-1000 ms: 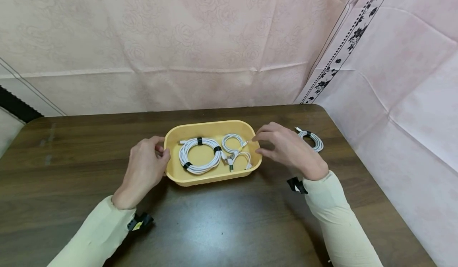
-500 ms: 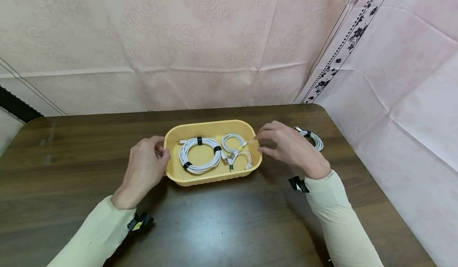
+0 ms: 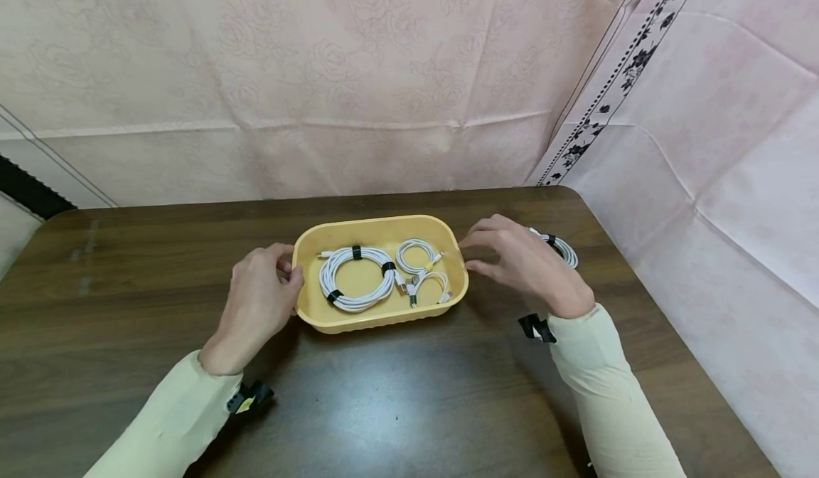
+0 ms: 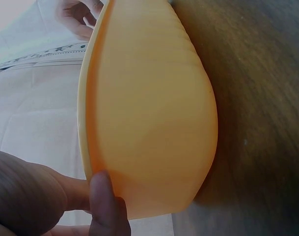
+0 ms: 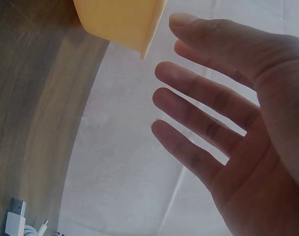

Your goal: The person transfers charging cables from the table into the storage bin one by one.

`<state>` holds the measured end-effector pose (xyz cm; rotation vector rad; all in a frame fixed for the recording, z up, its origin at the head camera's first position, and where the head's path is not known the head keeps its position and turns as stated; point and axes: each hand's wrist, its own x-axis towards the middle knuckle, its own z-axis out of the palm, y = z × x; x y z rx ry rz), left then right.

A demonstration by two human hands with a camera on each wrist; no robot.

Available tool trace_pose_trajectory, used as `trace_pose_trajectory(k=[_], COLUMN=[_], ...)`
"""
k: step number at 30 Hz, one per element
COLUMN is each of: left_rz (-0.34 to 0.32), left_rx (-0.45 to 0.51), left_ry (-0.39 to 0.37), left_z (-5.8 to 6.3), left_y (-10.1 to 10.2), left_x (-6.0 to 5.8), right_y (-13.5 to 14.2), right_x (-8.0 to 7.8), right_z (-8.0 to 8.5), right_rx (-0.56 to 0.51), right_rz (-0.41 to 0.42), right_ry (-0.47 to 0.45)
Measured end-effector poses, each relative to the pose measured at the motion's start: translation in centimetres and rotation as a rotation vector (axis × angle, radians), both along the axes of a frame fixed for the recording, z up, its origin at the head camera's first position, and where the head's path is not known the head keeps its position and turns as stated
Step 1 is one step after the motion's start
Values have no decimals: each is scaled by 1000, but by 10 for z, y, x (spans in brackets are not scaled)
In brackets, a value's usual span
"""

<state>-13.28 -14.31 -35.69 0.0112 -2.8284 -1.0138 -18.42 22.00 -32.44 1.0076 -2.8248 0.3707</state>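
In the head view, a yellow plastic tray [image 3: 367, 325] stands on the table. A large white cable coil [image 3: 328, 277] with black ties lies in it, beside a smaller white cable coil [image 3: 401, 256] and a short white cable [image 3: 443, 280] with plugs. My left hand [image 3: 259, 300] pinches the tray's left rim; the left wrist view shows a finger against the tray's outer wall [image 4: 154, 108]. My right hand [image 3: 521, 264] is at the tray's right end, holding nothing. Its fingers [image 5: 188, 83] are spread and apart from the tray in the right wrist view.
Another white cable coil [image 3: 566, 252] with a black tie lies on the brown wooden table [image 3: 160, 264], partly behind my right hand. Its USB plug [image 5: 15, 223] shows in the right wrist view. Pink patterned cloth [image 3: 358, 94] hangs behind the table and along the right.
My right hand has drawn slightly to the right, off the tray's right rim, and covers more of the loose cable coil. The left hand and the tray have stayed still.
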Motion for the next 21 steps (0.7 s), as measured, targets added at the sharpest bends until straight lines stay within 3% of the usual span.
trace_pose_trajectory(k=[21], left_rz=[10], left_rx=[-11], left_ry=[10], left_z=[0], left_y=[1], left_x=[0], right_y=[8], right_x=[-4], right_z=[-1], right_rx=[4], right_rz=[-45], right_ry=[-40])
